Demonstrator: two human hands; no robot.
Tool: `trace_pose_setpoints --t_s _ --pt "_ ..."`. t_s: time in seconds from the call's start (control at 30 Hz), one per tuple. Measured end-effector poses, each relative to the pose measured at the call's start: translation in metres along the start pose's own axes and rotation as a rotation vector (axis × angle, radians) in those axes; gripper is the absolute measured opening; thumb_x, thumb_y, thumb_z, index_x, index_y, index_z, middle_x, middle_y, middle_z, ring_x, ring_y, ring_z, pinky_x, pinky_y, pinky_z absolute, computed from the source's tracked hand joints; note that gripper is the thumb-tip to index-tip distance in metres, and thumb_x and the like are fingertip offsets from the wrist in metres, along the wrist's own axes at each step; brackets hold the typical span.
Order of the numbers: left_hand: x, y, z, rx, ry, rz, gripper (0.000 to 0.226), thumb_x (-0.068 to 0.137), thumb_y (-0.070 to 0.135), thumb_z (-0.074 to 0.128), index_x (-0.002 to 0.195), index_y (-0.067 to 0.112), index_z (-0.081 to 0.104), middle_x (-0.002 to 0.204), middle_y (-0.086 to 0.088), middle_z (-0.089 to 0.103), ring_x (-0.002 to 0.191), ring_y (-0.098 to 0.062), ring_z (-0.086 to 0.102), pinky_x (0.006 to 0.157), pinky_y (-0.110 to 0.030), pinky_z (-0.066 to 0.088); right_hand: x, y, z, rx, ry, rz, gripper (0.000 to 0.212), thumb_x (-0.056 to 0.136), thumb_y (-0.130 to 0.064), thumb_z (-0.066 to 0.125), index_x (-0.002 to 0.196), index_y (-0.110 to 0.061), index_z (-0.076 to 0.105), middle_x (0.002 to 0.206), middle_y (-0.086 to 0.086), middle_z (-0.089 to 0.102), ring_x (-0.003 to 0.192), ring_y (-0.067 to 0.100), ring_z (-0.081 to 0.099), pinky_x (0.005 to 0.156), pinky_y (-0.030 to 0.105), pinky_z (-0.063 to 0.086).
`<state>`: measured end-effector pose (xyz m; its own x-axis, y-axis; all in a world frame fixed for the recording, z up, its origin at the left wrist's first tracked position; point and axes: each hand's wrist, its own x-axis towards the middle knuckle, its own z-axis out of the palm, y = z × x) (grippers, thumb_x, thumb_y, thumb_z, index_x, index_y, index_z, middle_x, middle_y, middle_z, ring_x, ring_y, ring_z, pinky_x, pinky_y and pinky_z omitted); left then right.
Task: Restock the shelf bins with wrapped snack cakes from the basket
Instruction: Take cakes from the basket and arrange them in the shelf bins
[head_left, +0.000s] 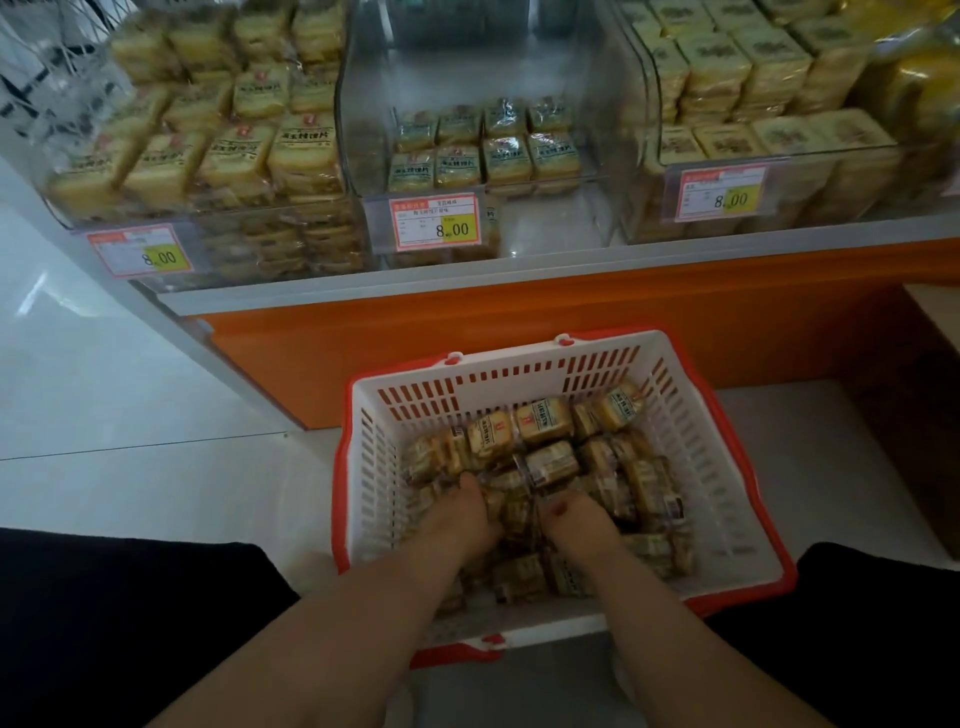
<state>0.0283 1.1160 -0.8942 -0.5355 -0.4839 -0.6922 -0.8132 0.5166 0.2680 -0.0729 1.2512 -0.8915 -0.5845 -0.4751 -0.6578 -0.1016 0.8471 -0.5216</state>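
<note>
Pickup step: left hand (470, 512) and right hand (574, 519) are buried among snack cakes (545, 423) in basket (363, 467), grip unreadable; next, lift to sparse middle bin (618, 130).

price tags (435, 223) 8.00 | orange shelf base (519, 317) | pale floor (104, 405), apparently tiled

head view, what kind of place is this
Most likely a shop's snack aisle: clear plastic shelf bins hold stacked wrapped snack cakes, each bin front bears a red-and-yellow price tag, and a white-and-red plastic shopping basket sits on the floor.
</note>
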Motion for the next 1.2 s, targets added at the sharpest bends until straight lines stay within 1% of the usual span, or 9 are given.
trace_pose_setpoints --t_s 0.07,0.17,0.3,0.43,0.6,0.7,0.8,1.0,1.2 --pt "-0.005 -0.001 -0.015 -0.176 -0.063 0.027 0.078 0.09 0.037 0.064 0.147 0.011 0.017 0.12 -0.007 0.057 0.104 -0.022 0.058 0.081 -0.031 0.049 0.003 0.0 0.0 0.044 -0.021 0.01 0.017 0.098 -0.017 0.049 0.095 -0.015 0.065 0.095 0.006 0.066 0.089 0.023 0.062 0.073 0.029 0.048" --pt "-0.023 0.0 -0.052 -0.369 -0.114 0.065 0.036 0.099 0.022 0.053 0.131 0.014 0.04 0.099 0.001 0.055 0.086 -0.011 0.056 0.069 -0.022 0.048 0.0 -0.011 -0.004 0.235 -0.047 -0.023 0.023 0.099 -0.007 0.047 0.12 -0.006 0.058 0.12 0.013 0.061 0.11 0.029 0.058 0.086 0.029 0.048" --pt "-0.052 -0.001 -0.099 -0.664 -0.288 0.059 0.021 0.099 0.008 0.048 0.118 0.012 0.055 0.111 -0.01 0.063 0.093 -0.021 0.066 0.07 -0.027 0.056 -0.025 -0.042 -0.022 0.801 -0.278 0.001 0.031 0.099 -0.022 0.056 0.129 -0.016 0.06 0.112 0.005 0.067 0.097 0.022 0.066 0.075 0.033 0.054" --pt "-0.092 0.002 -0.153 -0.615 -0.305 0.136 0.031 0.101 0.011 0.042 0.129 0.012 0.054 0.103 -0.01 0.066 0.084 -0.02 0.066 0.07 -0.028 0.054 -0.052 -0.078 -0.044 0.86 -0.459 -0.162 0.034 0.093 -0.015 0.064 0.127 -0.01 0.061 0.122 0.016 0.067 0.115 0.034 0.062 0.101 0.051 0.047" --pt "-0.147 0.001 -0.23 -0.325 -0.215 0.305 0.019 0.103 0.033 0.05 0.114 0.026 0.062 0.111 -0.006 0.068 0.095 -0.024 0.065 0.082 -0.035 0.051 -0.09 -0.134 -0.065 0.799 -0.424 -0.384 0.025 0.09 -0.012 0.066 0.115 -0.011 0.063 0.108 0.012 0.071 0.094 0.024 0.068 0.077 0.033 0.053" --pt "-0.168 -0.003 -0.261 -0.132 -0.027 0.354 0.024 0.094 0.033 0.064 0.118 0.025 0.063 0.108 0.004 0.067 0.094 -0.012 0.061 0.073 -0.024 0.046 -0.108 -0.168 -0.077 0.792 -0.234 -0.476 0.028 0.087 -0.015 0.07 0.114 -0.015 0.062 0.109 0.008 0.071 0.093 0.022 0.07 0.077 0.033 0.056" --pt "-0.171 -0.009 -0.277 -0.287 0.057 0.363 0.019 0.091 0.025 0.069 0.108 0.02 0.065 0.101 0.002 0.068 0.086 -0.009 0.061 0.065 -0.021 0.044 -0.126 -0.195 -0.084 0.853 0.009 -0.543 0.041 0.083 -0.013 0.074 0.118 -0.019 0.052 0.116 0.003 0.064 0.107 0.021 0.064 0.086 0.033 0.054" --pt "-0.179 0.001 -0.311 -0.712 0.198 0.449 0.033 0.088 0.008 0.069 0.117 0.015 0.055 0.111 -0.009 0.066 0.097 -0.021 0.069 0.08 -0.033 0.06 -0.154 -0.241 -0.089 0.301 0.382 -0.775 0.081 0.076 -0.039 0.08 0.138 -0.036 0.029 0.136 -0.016 0.034 0.123 0.002 0.038 0.098 0.024 0.035" --pt "-0.175 -0.007 -0.352 -0.938 0.338 0.488 0.03 0.089 0.008 0.067 0.112 0.024 0.055 0.105 -0.009 0.071 0.096 -0.024 0.07 0.088 -0.047 0.057 -0.136 -0.316 -0.112 -0.001 0.563 -0.992 0.078 0.075 -0.039 0.08 0.14 -0.024 0.04 0.136 -0.008 0.029 0.126 0.008 0.033 0.106 0.025 0.035"
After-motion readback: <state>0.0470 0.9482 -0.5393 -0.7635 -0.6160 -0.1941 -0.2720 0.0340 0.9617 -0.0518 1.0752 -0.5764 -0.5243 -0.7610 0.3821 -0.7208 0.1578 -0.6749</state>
